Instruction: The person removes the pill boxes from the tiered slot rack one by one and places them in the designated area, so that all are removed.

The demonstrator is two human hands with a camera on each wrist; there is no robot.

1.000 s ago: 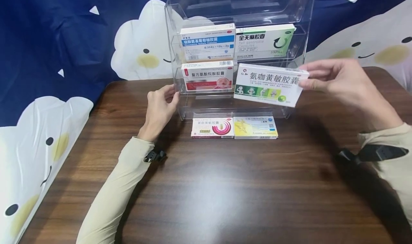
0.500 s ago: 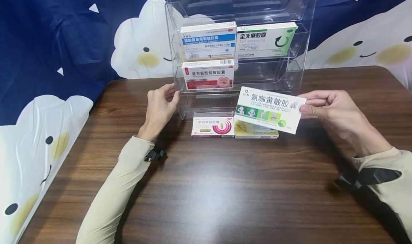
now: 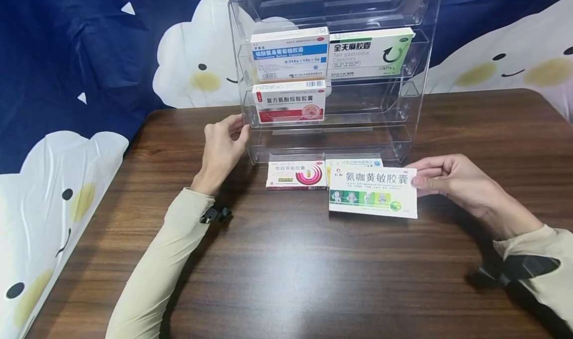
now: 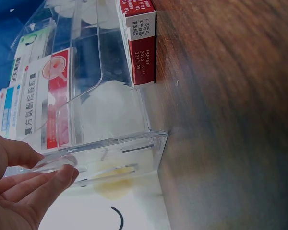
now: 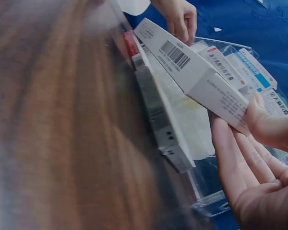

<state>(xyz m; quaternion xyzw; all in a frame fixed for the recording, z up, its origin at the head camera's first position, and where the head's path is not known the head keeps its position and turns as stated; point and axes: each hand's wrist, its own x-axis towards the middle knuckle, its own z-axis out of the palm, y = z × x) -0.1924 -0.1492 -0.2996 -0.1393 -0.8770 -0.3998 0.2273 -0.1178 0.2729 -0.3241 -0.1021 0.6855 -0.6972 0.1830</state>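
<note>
My right hand (image 3: pixel 470 190) pinches the right end of a white-and-green medicine box (image 3: pixel 373 192), thumb in front and fingers behind. This box is in front of the yellow-and-white medicine box (image 3: pixel 353 163) and hides most of it. In the right wrist view the held box (image 5: pixel 197 72) shows its barcode side. At the left side of the clear acrylic rack (image 3: pixel 331 136), my left hand (image 3: pixel 222 147) grips the side panel. The left wrist view shows thumb and fingers (image 4: pixel 53 184) on either side of that clear edge.
A blue-and-white box (image 3: pixel 290 58) and a green-and-white box (image 3: pixel 369 55) stand on an upper tier. Below them is a red-and-white box (image 3: pixel 290 104). A white-and-magenta box (image 3: pixel 296 175) lies at the rack's foot on the wooden table (image 3: pixel 277 269). A cloud-print curtain (image 3: pixel 103 45) hangs behind.
My right hand has brought the white-and-green medicine box down and forward from the rack's middle tier, and the box has levelled out. My left hand has stayed at the rack's side.
</note>
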